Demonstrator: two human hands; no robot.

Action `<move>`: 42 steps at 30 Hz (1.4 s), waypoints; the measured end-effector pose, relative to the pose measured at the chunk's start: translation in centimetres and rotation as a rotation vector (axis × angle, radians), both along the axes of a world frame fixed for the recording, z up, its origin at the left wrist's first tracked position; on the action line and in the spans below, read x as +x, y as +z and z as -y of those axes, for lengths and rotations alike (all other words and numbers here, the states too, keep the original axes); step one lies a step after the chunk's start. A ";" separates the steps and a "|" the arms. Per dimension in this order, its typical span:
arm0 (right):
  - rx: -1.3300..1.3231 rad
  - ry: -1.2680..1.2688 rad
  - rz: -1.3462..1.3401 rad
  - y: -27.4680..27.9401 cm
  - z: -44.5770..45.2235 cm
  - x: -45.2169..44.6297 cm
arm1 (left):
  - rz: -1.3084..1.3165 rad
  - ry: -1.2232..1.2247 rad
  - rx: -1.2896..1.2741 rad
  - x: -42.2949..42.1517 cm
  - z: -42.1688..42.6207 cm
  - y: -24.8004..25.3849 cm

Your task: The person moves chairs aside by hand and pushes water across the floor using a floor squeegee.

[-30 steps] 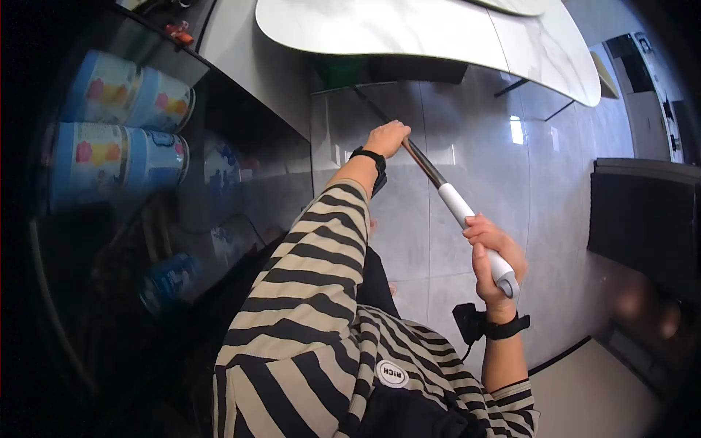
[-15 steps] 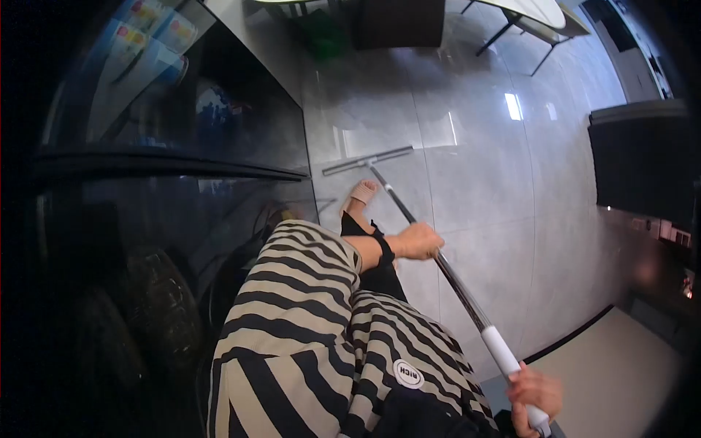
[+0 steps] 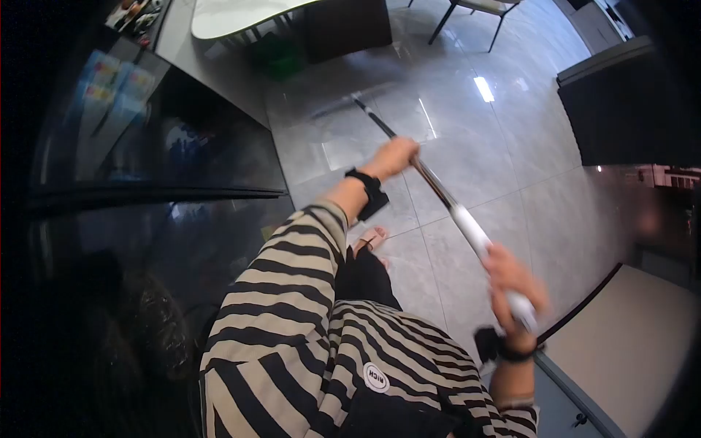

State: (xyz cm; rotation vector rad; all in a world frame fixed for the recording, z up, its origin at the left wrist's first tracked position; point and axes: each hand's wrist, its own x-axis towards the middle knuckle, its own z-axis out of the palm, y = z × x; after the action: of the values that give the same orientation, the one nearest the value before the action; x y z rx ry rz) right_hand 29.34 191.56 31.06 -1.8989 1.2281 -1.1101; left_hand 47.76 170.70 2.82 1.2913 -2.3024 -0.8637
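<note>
A long pole [image 3: 438, 185] of dark metal with a white grip [image 3: 472, 232] slants across the view. My left hand [image 3: 395, 158] is wrapped round its metal part, and my right hand [image 3: 515, 281], blurred, closes round the white grip near its end. At the far end a wide flat head [image 3: 355, 100] is smeared by motion over the grey tiled floor [image 3: 467, 157]. Both wrists wear black bands. Below my left hand a foot in a pink slipper [image 3: 375, 236] shows.
Glossy dark cabinet [image 3: 226, 164] runs along the left. A white table [image 3: 241, 16], a green bin [image 3: 277, 57] and a dark box [image 3: 347, 31] stand at the top. A chair [image 3: 485, 7] is beyond; a black-covered block [image 3: 613, 109] is at right.
Since half a second ago, both hands have moved up and away from my body with the pole. The flat head has gone farther across the floor, and the view has shifted.
</note>
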 end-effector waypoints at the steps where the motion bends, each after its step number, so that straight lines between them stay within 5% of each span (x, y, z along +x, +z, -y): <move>1: -0.013 0.094 -0.009 -3.0 2.8 0.3 | 0.036 -0.010 -0.063 0.8 2.6 -1.0; 5: -0.013 0.091 0.029 -9.7 10.5 4.1 | 0.081 0.181 0.012 2.8 7.5 -3.6; 9: -0.046 0.058 0.015 -10.7 10.5 4.2 | 0.194 0.088 -0.028 3.9 7.0 -3.9; 13: 0.009 0.043 -0.066 -7.1 3.5 1.7 | 0.272 -0.010 0.066 3.1 2.8 -3.9; 18: 0.227 -0.023 -0.259 1.6 -9.7 -2.2 | 0.030 -0.167 0.039 -0.7 -10.0 -8.0; 27: 0.331 -0.017 -0.083 11.9 -30.4 -5.2 | -0.207 -0.315 0.116 -8.8 -39.2 -3.2; 32: 0.218 0.037 -0.040 14.5 -35.6 -8.2 | -0.160 -0.601 0.158 -10.6 -42.8 0.7; 37: -0.082 0.166 0.073 11.7 -33.4 -10.2 | -0.016 -0.304 0.068 -7.7 -37.4 1.8; 40: -0.044 -0.170 -0.184 5.0 -29.5 -6.0 | -0.066 0.076 0.080 -2.9 -30.5 -1.1; 42: 0.020 0.072 -0.056 0.8 -24.1 -3.2 | -0.059 0.249 0.028 0.6 -26.4 -3.6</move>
State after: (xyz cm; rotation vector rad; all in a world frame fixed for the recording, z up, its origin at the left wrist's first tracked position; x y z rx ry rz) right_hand 26.16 215.63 31.81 -1.9550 1.1872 -1.0103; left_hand 48.32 197.07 -0.76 1.5043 -2.0366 -0.8379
